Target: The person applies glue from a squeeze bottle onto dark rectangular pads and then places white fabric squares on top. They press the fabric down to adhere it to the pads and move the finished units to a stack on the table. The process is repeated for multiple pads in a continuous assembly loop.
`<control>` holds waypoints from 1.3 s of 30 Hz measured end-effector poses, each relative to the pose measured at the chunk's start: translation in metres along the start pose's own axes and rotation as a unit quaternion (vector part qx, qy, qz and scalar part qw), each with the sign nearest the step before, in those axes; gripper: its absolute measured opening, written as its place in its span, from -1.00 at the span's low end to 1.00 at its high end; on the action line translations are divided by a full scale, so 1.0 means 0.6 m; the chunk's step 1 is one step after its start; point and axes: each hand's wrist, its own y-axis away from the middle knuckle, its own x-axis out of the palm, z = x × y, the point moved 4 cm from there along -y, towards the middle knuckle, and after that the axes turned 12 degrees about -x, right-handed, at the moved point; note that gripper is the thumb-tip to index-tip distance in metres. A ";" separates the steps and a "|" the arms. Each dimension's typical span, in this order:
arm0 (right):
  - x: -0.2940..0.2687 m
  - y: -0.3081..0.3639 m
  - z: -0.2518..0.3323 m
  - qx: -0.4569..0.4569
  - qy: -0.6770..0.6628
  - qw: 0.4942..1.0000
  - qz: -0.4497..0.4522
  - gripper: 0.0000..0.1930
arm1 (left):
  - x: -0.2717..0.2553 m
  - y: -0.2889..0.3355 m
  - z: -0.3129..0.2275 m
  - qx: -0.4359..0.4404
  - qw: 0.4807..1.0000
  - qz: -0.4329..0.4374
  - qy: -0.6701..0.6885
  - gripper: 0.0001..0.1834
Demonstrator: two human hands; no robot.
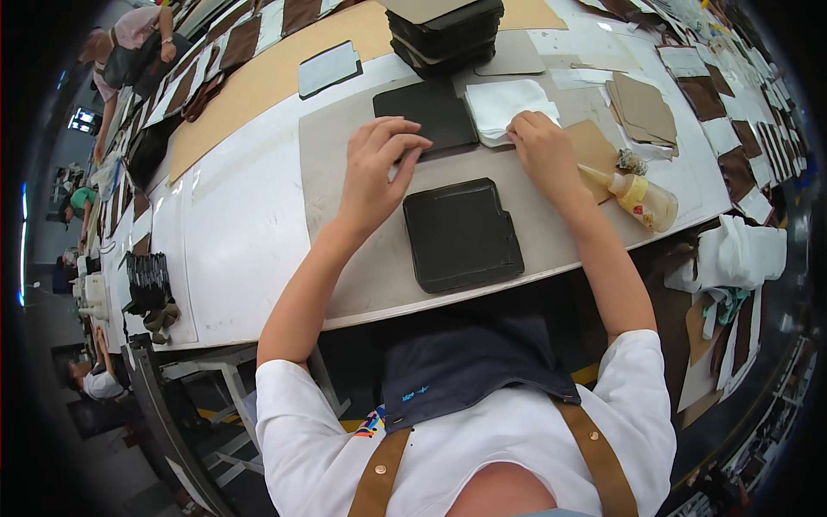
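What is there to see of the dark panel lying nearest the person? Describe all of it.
The dark panel is a flat, near-black piece, leather-like with a dull sheen, roughly square with rounded corners and a stepped notch at its upper right. A raised border runs round its edge. It lies flat on the grey mat, between the forearms, touched by neither hand.

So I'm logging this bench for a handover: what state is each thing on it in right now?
Left hand: open, fingertips resting on the far dark panel.
Right hand: pressing the white cloth pad, no closed grip.
Far dark panel: flat, partly under the fingers.
Near dark panel: flat, untouched.
White cloth pad: folded, lying flat.
Glue bottle: lying on its side.
Stack of dark panels: piled, untouched.
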 end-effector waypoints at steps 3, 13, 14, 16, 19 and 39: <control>-0.009 -0.004 -0.004 0.040 -0.039 0.998 -0.010 -0.90 | 0.037 -0.027 -0.034 0.029 0.998 0.046 0.031 -0.84; -0.054 0.013 -0.094 0.337 -0.478 0.745 -0.320 -0.85 | 0.136 -0.049 -0.046 0.078 0.983 0.153 -0.067 -0.62; -0.073 0.026 -0.128 0.334 -0.481 0.706 -0.398 -0.87 | 0.136 -0.049 -0.046 0.083 0.982 0.153 -0.076 -0.63; -0.126 0.047 -0.169 0.293 -0.448 0.680 -0.501 -0.88 | 0.134 -0.049 -0.046 0.084 0.980 0.157 -0.093 -0.65; -0.205 0.034 -0.113 0.206 -0.345 0.732 -0.551 -0.87 | 0.130 -0.055 -0.048 0.088 0.980 0.149 -0.099 -0.65; -0.249 0.004 0.039 0.051 -0.154 0.893 -0.420 -0.88 | 0.114 -0.089 -0.103 -0.118 0.909 0.280 0.285 -0.50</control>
